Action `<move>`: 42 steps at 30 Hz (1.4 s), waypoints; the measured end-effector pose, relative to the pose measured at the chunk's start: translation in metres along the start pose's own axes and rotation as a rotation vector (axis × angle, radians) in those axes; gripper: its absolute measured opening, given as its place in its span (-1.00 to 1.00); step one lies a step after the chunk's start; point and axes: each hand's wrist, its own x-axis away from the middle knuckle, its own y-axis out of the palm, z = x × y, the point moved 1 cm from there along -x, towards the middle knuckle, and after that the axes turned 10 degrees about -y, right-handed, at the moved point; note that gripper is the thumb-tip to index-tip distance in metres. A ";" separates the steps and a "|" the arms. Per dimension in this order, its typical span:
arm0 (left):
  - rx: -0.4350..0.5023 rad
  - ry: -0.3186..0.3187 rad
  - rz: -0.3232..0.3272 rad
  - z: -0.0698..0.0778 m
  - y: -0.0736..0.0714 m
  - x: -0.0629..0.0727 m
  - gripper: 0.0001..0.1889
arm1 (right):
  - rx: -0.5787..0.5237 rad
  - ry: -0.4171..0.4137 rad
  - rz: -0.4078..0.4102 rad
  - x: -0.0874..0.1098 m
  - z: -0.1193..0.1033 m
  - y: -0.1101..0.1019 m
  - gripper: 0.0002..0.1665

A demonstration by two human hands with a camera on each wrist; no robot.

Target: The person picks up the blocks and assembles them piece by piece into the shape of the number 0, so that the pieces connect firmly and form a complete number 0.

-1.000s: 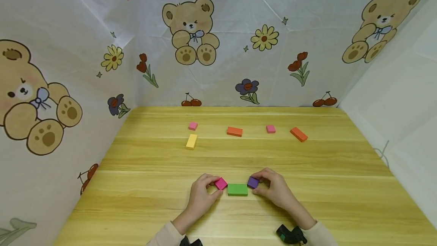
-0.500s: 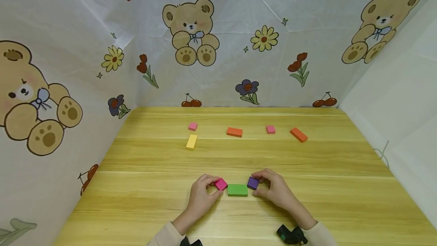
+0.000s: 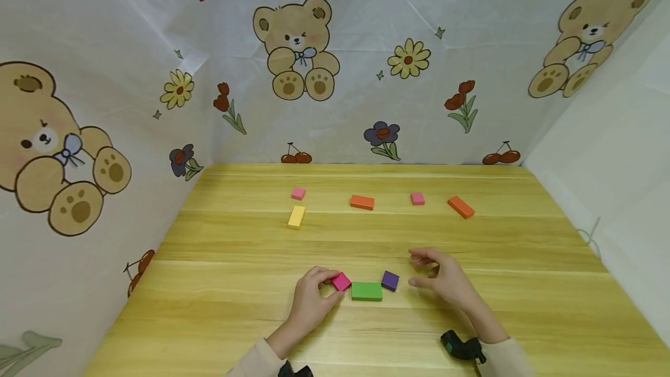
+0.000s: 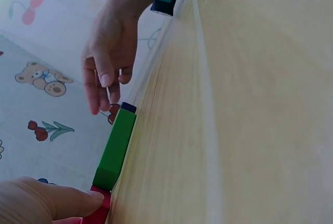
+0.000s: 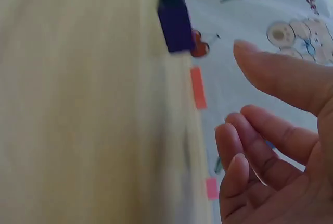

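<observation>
My left hand (image 3: 311, 300) pinches a magenta square block (image 3: 341, 281) between thumb and fingers. One corner of that block meets the left end of a green rectangular block (image 3: 366, 291) lying on the table. At the green block's right end sits a purple square block (image 3: 389, 280), turned at an angle. My right hand (image 3: 449, 279) is apart from the purple block, to its right, with thumb and fingers spread and nothing between them. In the right wrist view the purple block (image 5: 176, 23) stands clear of the thumb. The left thumb (image 4: 78, 201) presses the magenta block in the left wrist view.
Farther back on the wooden table (image 3: 235, 284) lie a yellow block (image 3: 296, 217), a pink block (image 3: 298, 193), a second pink block (image 3: 417, 198), an orange block (image 3: 362, 202) and another orange block (image 3: 461, 207). A bear-printed cloth (image 3: 350, 115) rises behind the table.
My right hand has let go of the purple block and moved away to the right. The left hand keeps its hold on the magenta block. The view has shifted slightly.
</observation>
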 end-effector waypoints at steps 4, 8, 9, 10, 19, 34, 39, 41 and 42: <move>0.003 0.003 0.001 0.001 0.002 -0.001 -0.65 | 0.066 0.041 0.099 -0.006 0.011 -0.032 -0.33; 0.002 -0.005 0.002 0.002 0.001 0.000 -0.65 | 0.123 0.068 0.199 -0.019 0.031 -0.067 -0.31; 0.000 -0.006 0.002 0.002 0.001 0.000 -0.65 | 0.136 0.073 0.223 -0.024 0.037 -0.075 -0.31; -0.002 -0.008 0.001 0.002 0.001 0.000 -0.65 | 0.153 0.080 0.241 -0.028 0.043 -0.082 -0.30; -0.011 0.006 0.007 0.000 0.000 0.000 -0.64 | 0.205 0.220 0.233 -0.062 0.082 -0.116 -0.10; 0.006 -0.010 -0.013 0.001 -0.001 0.001 -0.64 | 0.183 0.310 0.106 -0.079 0.104 -0.111 0.05; 0.010 -0.007 -0.017 0.000 -0.001 0.001 -0.65 | 0.162 0.302 0.088 -0.082 0.105 -0.108 0.03; 0.011 -0.009 -0.019 0.000 -0.001 0.001 -0.65 | 0.161 0.304 0.076 -0.083 0.106 -0.107 0.02; 0.011 -0.011 -0.020 0.000 -0.001 0.001 -0.65 | 0.158 0.305 0.067 -0.084 0.107 -0.107 0.02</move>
